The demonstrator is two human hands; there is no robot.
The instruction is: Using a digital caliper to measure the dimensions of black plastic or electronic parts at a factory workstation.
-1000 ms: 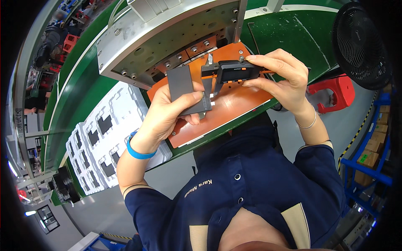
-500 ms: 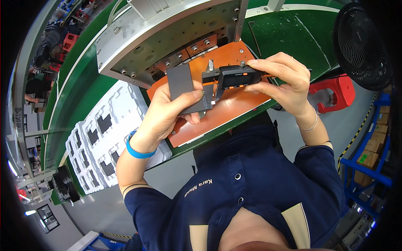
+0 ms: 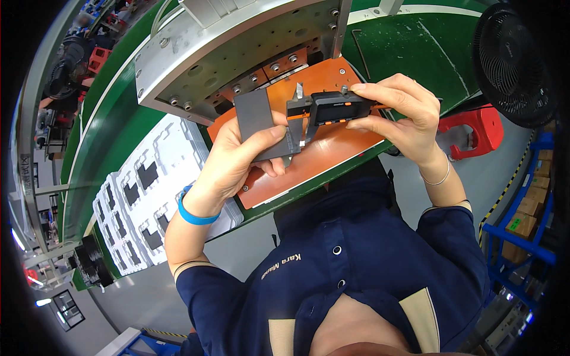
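I hold one dark grey plate [image 3: 256,121] in my left hand [image 3: 237,157] and one digital caliper [image 3: 332,108] in my right hand [image 3: 404,115]. Beneath the caliper lies one orange board [image 3: 332,145]. Left of that board lie two white trays [image 3: 148,196] of dark parts. Right of the board stand one red stool [image 3: 478,130] and one black fan [image 3: 510,62].

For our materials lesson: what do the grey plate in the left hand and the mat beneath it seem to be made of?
Grey plate: likely metal or dense plastic, matte dark grey, flat with crisp edges; cannot tell which. Orange mat: probably rubber or laminate, smooth with a dull sheen.
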